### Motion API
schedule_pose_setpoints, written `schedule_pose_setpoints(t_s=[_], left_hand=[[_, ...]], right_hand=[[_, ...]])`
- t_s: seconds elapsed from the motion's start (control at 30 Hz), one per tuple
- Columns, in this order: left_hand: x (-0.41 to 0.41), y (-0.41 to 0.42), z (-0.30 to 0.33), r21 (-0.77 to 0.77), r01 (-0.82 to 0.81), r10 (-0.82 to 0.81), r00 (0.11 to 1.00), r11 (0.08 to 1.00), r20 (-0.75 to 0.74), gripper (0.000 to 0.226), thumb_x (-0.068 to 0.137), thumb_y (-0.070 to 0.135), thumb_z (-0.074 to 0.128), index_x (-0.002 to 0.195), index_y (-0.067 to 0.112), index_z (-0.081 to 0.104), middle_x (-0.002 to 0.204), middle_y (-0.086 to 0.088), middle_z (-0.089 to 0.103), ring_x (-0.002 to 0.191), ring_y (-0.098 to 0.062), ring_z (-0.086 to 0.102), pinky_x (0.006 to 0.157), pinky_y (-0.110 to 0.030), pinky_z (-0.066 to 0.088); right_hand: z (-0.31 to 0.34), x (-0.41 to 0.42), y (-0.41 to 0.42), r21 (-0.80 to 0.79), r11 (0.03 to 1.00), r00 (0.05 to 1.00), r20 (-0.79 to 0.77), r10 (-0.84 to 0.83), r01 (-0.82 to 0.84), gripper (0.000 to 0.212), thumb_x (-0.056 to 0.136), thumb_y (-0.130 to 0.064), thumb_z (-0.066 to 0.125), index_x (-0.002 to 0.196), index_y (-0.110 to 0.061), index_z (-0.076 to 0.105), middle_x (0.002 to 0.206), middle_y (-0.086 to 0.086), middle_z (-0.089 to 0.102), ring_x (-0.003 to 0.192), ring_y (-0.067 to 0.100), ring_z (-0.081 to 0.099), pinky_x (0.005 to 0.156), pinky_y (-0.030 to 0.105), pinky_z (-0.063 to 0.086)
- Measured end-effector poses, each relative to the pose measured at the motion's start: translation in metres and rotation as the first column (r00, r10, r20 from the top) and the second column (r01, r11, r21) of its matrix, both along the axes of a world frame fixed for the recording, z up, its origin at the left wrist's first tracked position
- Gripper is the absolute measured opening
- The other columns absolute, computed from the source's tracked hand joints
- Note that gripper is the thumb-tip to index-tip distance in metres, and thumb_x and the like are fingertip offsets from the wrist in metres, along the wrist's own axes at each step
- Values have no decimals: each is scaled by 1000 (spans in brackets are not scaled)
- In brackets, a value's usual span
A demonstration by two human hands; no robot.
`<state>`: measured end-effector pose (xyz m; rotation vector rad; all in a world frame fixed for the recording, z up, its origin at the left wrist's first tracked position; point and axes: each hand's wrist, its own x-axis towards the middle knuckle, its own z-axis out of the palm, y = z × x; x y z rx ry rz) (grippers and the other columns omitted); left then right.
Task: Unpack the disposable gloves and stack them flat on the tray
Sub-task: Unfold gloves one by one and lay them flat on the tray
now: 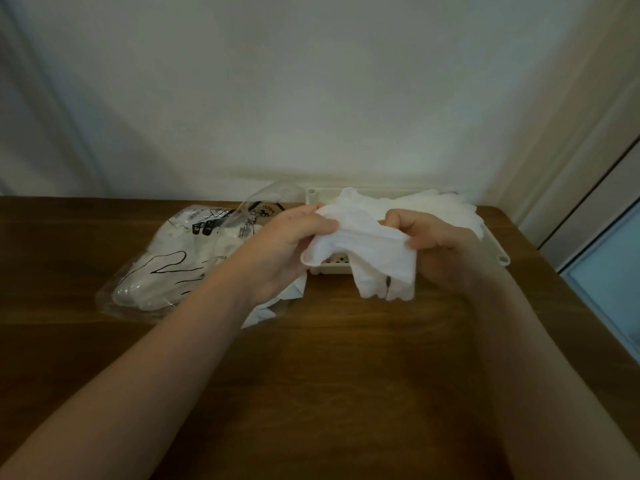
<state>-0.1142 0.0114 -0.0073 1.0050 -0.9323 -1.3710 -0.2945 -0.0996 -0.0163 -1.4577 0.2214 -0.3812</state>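
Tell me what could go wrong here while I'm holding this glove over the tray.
1. The glove is bunched between the left hand and right hand, so it may land creased rather than flat.
2. Gloves already in the tray spill over its far right edge; another could push some off.
3. The open bag lies under the left forearm, which might drag it.

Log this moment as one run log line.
both hands: left hand, right hand gripping white glove | tray: gloves stacked | bag: more inside

Wooden table (346, 375): bag (166, 265), tray (498, 251).
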Motion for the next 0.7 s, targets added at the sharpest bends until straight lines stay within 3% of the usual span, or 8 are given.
schedule_pose_setpoints(t_s=[0.07,0.13,0.2,0.27,0.33,0.4,0.53,0.7], left_hand=[[-3,-5,4,-14,48,-48,998,999,44,23,72,11,64,94,7,59,79,0,63,73,-11,57,60,-21,47],[-3,-9,9,-25,113,-110,989,993,99,25,68,7,69,90,8,59,76,0,64,70,-11,59,59,-20,49],[-5,-12,15,-19,193,-187,965,981,184,22,68,4,65,89,10,58,77,-1,64,69,-13,60,59,-21,51],[-7,-16,22,8,251,-242,925,968,292,23,70,3,68,90,12,60,81,-1,65,75,-15,62,62,-24,52],[-9,-19,29,30,243,-236,893,970,383,30,68,4,73,93,13,61,86,-2,66,81,-17,63,67,-26,54],[-12,-21,33,44,217,-216,891,975,400,34,65,10,70,97,12,60,86,-3,67,80,-16,65,66,-24,55],[-21,-24,33,82,194,-210,892,978,399,41,64,23,68,101,8,63,90,-4,70,82,-15,66,71,-22,55],[-29,-34,37,90,182,-202,918,979,343,34,77,25,60,104,4,63,93,-6,68,83,-15,64,71,-23,53]], right_hand=[[4,-5,6,115,992,998,30,54,-57,38,77,-48,62,67,-13,55,81,-2,65,77,14,60,67,27,48],[7,-2,9,114,990,995,-61,-80,86,45,85,-49,49,66,-10,54,82,2,65,79,20,59,68,27,51],[9,2,11,42,980,975,-123,-187,193,34,87,-36,50,88,-3,56,95,10,64,88,30,60,77,34,54],[15,2,12,6,986,977,-138,-165,168,23,84,-23,60,103,-12,56,103,10,63,93,25,62,80,36,55],[21,-4,10,9,992,978,-167,-125,128,31,80,-15,67,109,-17,56,103,6,65,94,22,66,80,36,57],[26,-14,4,-42,994,971,-217,-104,97,39,72,-16,66,111,-16,59,100,3,70,95,20,67,78,32,57],[26,-27,-7,-175,984,955,-289,-69,18,27,68,-22,80,91,-12,71,90,2,72,87,16,67,74,26,53],[31,-36,-17,-152,985,968,-247,36,-75,51,61,-41,81,103,-15,67,97,0,70,92,15,66,78,24,52]])
